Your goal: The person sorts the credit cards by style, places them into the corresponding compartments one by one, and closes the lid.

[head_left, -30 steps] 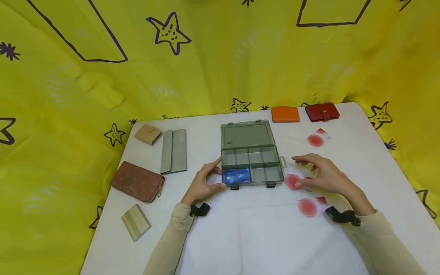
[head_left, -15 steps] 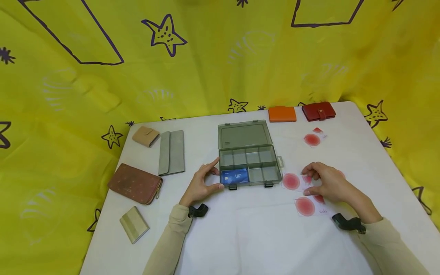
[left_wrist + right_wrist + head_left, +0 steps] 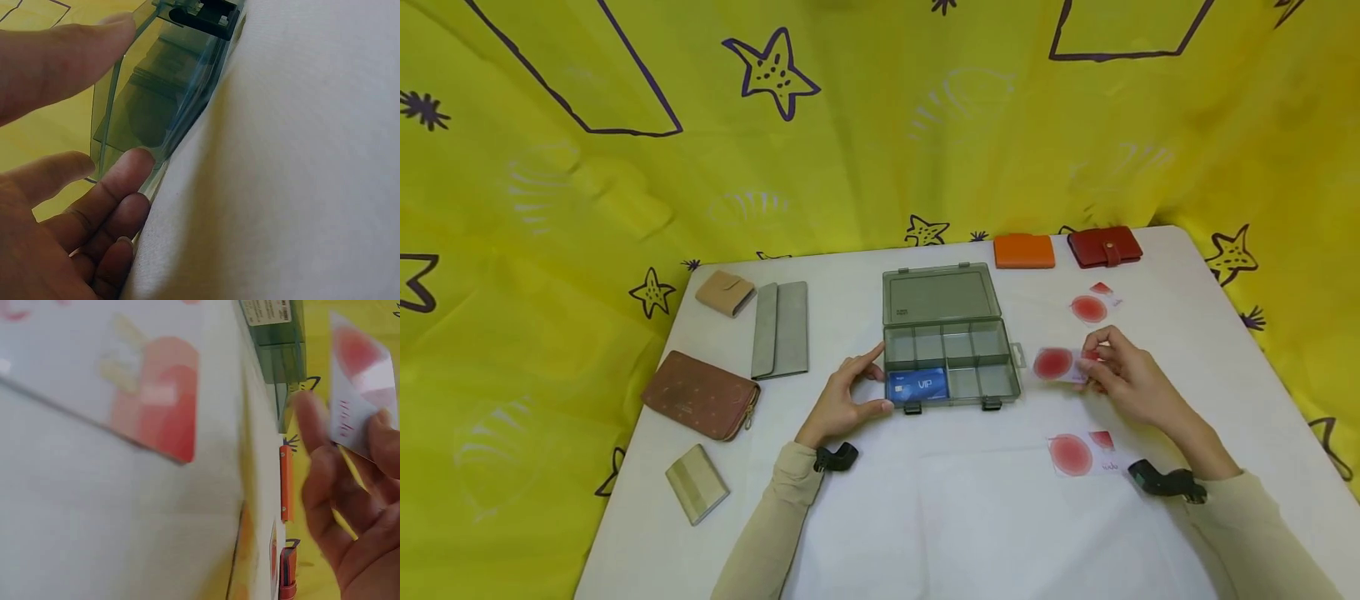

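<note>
My right hand (image 3: 1131, 379) pinches a white card with a red circle (image 3: 1052, 364) between thumb and fingers, raised just right of the box. The right wrist view shows the same card (image 3: 356, 381) tilted, with pink lettering. A translucent grey-green compartment box (image 3: 917, 343) lies with its lid (image 3: 940, 296) folded back. In its front left compartment is a blue VIP card (image 3: 917, 385). My left hand (image 3: 846, 400) rests against the box's left side, thumb at the front corner and index finger farther back; the left wrist view shows the thumb (image 3: 81, 59) along the clear wall.
Two more red-circle cards lie on the right, one nearer (image 3: 1071, 454) and one farther (image 3: 1088, 309). Orange (image 3: 1024, 251) and red (image 3: 1105, 247) wallets sit at the back edge. On the left are tan (image 3: 725, 293), grey (image 3: 780, 329), brown (image 3: 700, 396) and beige (image 3: 697, 484) wallets.
My right hand has reached down to the middle red-circle card, taken hold of it and lifted it off the table. The left hand has stayed at the box.
</note>
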Tool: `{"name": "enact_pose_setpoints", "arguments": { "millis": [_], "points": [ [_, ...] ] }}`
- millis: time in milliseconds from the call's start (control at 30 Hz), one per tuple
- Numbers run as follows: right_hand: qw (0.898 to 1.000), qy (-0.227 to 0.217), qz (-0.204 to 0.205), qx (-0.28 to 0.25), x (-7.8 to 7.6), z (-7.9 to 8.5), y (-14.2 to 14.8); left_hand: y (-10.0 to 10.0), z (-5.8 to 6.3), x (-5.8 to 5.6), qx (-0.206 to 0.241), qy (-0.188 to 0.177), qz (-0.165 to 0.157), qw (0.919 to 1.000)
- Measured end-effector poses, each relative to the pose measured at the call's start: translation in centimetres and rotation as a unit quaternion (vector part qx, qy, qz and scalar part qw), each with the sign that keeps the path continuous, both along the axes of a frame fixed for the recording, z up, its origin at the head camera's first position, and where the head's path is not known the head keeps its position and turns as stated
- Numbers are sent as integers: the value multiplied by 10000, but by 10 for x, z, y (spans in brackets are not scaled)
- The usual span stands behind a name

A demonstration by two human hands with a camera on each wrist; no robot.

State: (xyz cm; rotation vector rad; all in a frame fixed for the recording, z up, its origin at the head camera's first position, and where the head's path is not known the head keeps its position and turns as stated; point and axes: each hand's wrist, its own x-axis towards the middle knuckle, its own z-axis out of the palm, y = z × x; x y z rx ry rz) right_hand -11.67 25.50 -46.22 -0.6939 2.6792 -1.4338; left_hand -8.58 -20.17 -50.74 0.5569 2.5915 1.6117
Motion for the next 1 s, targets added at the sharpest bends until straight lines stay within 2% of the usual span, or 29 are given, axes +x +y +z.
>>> {"name": "enact_pose_setpoints", "arguments": {
  "millis": [167,233,367,433,500,600,667,767,833,1000],
  "points": [
    [9953,-303,-409,-826,-12,7,-10,1,3,1,10,-95,21,10000],
    [9908,-476,-424,-1193,-15,11,-17,2,5,1,29,-78,17,10000],
    [9749,-877,97,-2042,-20,14,-33,0,1,0,56,-14,-21,10000],
    [9699,-940,424,-2207,-21,12,-41,-1,0,0,65,-1,-37,10000],
    [9745,-850,628,-1979,-21,9,-49,-1,0,-1,58,17,-43,10000],
    [9909,-412,692,-1082,-18,3,-60,-1,1,-1,37,49,-67,10000],
    [9964,-25,710,-465,-17,0,-66,0,0,-1,13,67,-78,9999],
    [9963,449,725,137,-14,-4,-74,-1,-1,-1,-41,109,-102,9999],
    [9955,552,698,327,-13,-6,-78,-1,-1,-1,-74,137,-100,9998],
    [9951,391,650,627,-11,-4,-80,-2,-1,0,-67,160,-90,9998]
  ]
}}
